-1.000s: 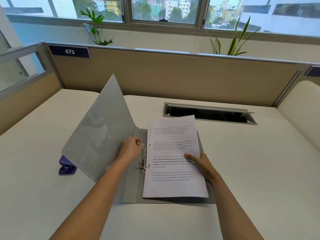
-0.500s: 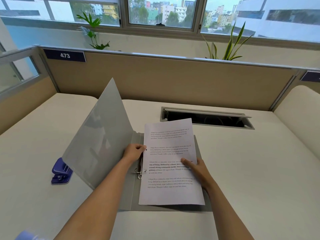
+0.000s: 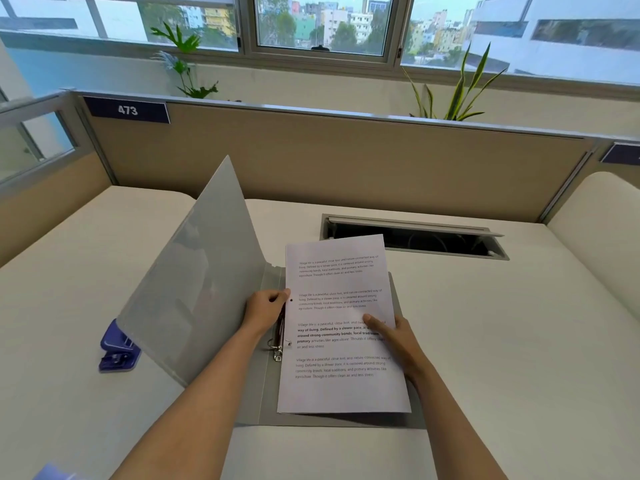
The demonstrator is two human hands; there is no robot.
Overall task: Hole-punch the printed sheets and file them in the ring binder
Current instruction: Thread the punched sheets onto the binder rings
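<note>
printed sheets [image 3: 341, 323] lie in the open ring binder [image 3: 263, 386] on the worktop [image 3: 502, 341]. left hand [image 3: 265, 308] grip pinches their left edge; right hand [image 3: 398, 337] presses flat, grip open.

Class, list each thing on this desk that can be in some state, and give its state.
Binder: open, cover raised.
Rings: cannot tell.
Sheets: punched, lying in binder.
Punch: idle on desk.
Cable hatch: open.
Left hand: at sheets' edge.
Right hand: pressing sheets.
</note>
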